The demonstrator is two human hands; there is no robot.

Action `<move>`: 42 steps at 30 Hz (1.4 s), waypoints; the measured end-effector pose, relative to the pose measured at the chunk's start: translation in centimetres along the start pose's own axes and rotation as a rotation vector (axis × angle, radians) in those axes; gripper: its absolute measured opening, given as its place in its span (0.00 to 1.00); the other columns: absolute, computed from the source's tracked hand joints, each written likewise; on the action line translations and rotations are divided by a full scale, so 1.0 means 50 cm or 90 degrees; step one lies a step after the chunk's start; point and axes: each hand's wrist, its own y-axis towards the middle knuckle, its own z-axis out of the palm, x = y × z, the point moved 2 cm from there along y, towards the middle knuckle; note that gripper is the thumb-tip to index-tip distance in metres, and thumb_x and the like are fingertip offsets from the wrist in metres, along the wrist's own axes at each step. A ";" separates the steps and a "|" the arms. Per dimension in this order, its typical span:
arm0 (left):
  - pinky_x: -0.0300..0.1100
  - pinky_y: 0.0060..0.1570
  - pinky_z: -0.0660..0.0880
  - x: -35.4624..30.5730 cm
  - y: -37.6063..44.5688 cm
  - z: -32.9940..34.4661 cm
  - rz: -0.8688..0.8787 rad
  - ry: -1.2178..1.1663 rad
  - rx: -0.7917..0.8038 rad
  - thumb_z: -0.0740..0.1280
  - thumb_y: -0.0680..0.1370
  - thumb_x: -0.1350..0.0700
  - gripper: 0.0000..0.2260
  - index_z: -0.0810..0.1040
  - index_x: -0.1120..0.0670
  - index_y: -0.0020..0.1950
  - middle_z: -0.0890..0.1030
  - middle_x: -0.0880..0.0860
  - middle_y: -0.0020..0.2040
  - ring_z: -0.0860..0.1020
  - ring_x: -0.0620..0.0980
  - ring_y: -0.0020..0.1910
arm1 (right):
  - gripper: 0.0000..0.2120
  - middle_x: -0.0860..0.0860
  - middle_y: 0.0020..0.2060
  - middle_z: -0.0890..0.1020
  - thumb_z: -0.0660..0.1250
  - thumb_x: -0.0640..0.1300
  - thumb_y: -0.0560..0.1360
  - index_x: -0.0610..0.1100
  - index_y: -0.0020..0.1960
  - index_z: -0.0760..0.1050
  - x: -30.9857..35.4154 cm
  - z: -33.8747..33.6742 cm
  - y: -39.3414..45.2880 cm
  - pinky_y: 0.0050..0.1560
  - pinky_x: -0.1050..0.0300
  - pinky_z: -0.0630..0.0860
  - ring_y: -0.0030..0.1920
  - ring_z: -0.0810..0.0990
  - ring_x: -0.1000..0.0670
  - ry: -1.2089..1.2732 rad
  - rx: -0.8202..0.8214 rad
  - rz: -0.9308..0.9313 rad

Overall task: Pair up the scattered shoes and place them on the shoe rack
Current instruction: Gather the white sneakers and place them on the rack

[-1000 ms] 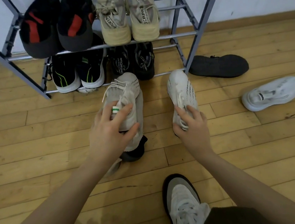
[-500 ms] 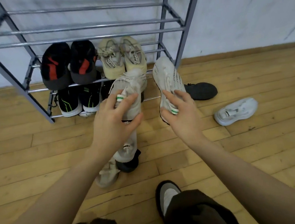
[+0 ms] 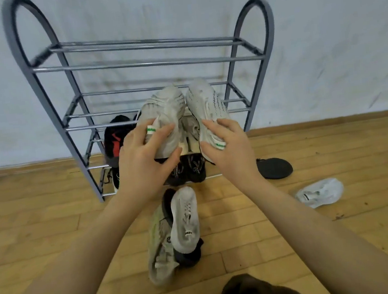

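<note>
My left hand [image 3: 143, 159] grips one white knit sneaker [image 3: 164, 111] by its heel, and my right hand [image 3: 230, 150] grips the matching white sneaker [image 3: 207, 104]. Both shoes are raised side by side, toes pointing toward the grey metal shoe rack [image 3: 145, 65], about level with its second-from-top shelf. Each has a green-striped heel tab. Behind my hands the lower shelves hold a black-and-red pair [image 3: 115, 141] and a black pair [image 3: 188, 169]; other shoes there are mostly hidden.
On the wooden floor below my hands lie a white sneaker [image 3: 185, 220], a grey-green shoe [image 3: 160, 249] and a dark shoe under them. A black shoe [image 3: 275, 167] and a white slip-on [image 3: 320, 193] lie to the right. The rack's top two shelves are bare.
Both hands have lifted the white pair off the floor and brought the shoes together up toward the rack. The view has tilted upward, showing the rack's top.
</note>
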 end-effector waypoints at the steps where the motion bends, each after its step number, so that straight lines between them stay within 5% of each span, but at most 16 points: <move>1: 0.57 0.50 0.74 0.011 0.010 -0.012 0.000 0.009 -0.003 0.68 0.73 0.47 0.18 0.77 0.53 0.61 0.73 0.58 0.61 0.74 0.60 0.55 | 0.21 0.49 0.64 0.70 0.68 0.48 0.73 0.56 0.65 0.73 0.015 0.007 0.012 0.62 0.47 0.70 0.65 0.68 0.47 0.010 0.011 -0.007; 13: 0.60 0.52 0.71 0.217 0.106 -0.055 -0.092 0.051 -0.019 0.71 0.72 0.52 0.18 0.77 0.50 0.61 0.72 0.57 0.64 0.72 0.62 0.56 | 0.22 0.51 0.66 0.69 0.66 0.50 0.73 0.56 0.67 0.70 0.079 0.216 0.176 0.61 0.43 0.71 0.67 0.67 0.46 -0.034 0.090 -0.062; 22: 0.61 0.53 0.69 0.369 0.155 0.017 -0.127 0.067 0.005 0.72 0.71 0.51 0.18 0.77 0.50 0.60 0.72 0.55 0.63 0.69 0.62 0.59 | 0.22 0.51 0.68 0.68 0.67 0.51 0.73 0.56 0.67 0.71 0.061 0.349 0.301 0.58 0.49 0.71 0.68 0.66 0.46 -0.089 0.122 -0.065; 31: 0.64 0.61 0.66 0.420 0.125 0.057 -0.195 0.116 0.100 0.67 0.71 0.47 0.27 0.63 0.40 0.69 0.56 0.58 0.74 0.63 0.66 0.66 | 0.26 0.48 0.74 0.57 0.67 0.53 0.72 0.59 0.69 0.65 0.018 0.376 0.294 0.65 0.46 0.68 0.73 0.58 0.47 -0.024 0.146 -0.057; 37: 0.54 0.47 0.75 0.405 0.139 0.045 -0.150 0.084 0.069 0.69 0.74 0.53 0.24 0.69 0.47 0.70 0.69 0.58 0.68 0.72 0.63 0.56 | 0.26 0.47 0.71 0.64 0.65 0.51 0.74 0.58 0.70 0.65 0.030 0.379 0.287 0.64 0.45 0.67 0.69 0.63 0.42 -0.085 0.157 -0.093; 42: 0.55 0.52 0.75 0.414 0.161 0.038 -0.113 0.028 0.034 0.70 0.73 0.57 0.22 0.73 0.51 0.67 0.74 0.57 0.62 0.73 0.61 0.56 | 0.21 0.50 0.70 0.68 0.65 0.50 0.75 0.56 0.67 0.70 0.062 0.397 0.299 0.64 0.47 0.66 0.67 0.65 0.43 -0.080 0.094 -0.109</move>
